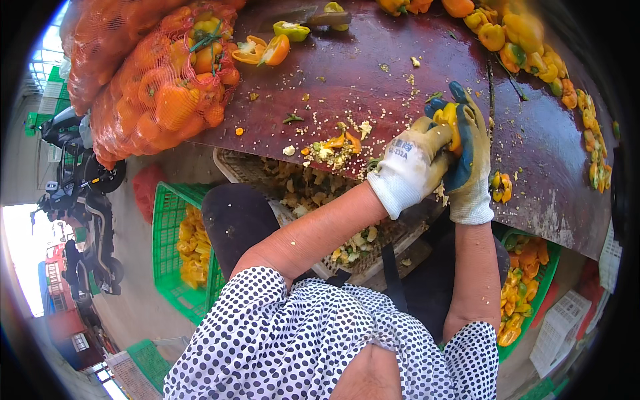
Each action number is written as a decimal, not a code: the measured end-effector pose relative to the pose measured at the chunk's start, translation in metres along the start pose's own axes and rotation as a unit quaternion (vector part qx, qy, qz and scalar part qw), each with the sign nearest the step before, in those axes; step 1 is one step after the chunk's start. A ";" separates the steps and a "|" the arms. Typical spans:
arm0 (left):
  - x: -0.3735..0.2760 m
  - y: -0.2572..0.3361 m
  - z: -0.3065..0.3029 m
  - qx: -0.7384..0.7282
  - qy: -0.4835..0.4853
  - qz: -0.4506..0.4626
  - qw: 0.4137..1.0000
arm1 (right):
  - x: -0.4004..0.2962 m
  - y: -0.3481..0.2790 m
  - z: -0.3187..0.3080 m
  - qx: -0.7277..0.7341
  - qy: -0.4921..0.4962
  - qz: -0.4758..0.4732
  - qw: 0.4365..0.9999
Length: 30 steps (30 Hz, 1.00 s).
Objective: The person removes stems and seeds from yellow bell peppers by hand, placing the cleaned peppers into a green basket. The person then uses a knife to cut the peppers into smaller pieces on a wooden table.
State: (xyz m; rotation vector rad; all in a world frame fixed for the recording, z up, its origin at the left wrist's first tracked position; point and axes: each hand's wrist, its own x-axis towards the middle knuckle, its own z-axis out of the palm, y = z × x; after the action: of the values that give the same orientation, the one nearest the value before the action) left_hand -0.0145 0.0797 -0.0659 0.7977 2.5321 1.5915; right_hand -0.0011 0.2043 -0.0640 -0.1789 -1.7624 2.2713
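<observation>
Both my hands wear white knit work gloves with blue-coated palms, stained yellow. Over the near side of the dark red tabletop (330,105), my left hand (412,157) curls its fingers around a yellow bell pepper (449,122). My right hand (469,150) presses against the same pepper from the right, its blue palm partly visible and some fingers pointing away from me. Part of the pepper is hidden by the gloves. Left of my hands lie loose pepper cores and many pale seeds (332,152). An orange-yellow pepper piece (501,187) lies right of my right wrist.
Bulging red mesh sacks of orange peppers (165,105) stand at left. Cut peppers (275,50) lie near a knife (327,19). More peppers (540,60) line the far right edge. Below are a scrap-filled crate (300,192) and green crates (165,250) (542,295) of peppers. A scooter (92,210) stands left.
</observation>
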 end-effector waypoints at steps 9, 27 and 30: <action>-0.003 -0.003 -0.008 -0.108 -0.035 -0.054 0.992 | -0.002 0.023 -0.008 -0.027 -0.038 0.046 0.998; -0.036 0.015 -0.054 -0.078 -0.078 -0.081 0.991 | -0.003 0.024 0.003 0.158 -0.105 0.114 0.975; -0.032 -0.001 -0.038 -0.053 -0.068 -0.024 0.996 | -0.008 0.013 0.008 0.159 -0.104 0.131 0.973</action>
State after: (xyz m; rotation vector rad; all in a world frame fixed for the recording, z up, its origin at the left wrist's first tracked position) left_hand 0.0013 0.0336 -0.0558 0.7990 2.3349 1.5846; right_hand 0.0024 0.1916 -0.0746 -0.1191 -1.5100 2.8188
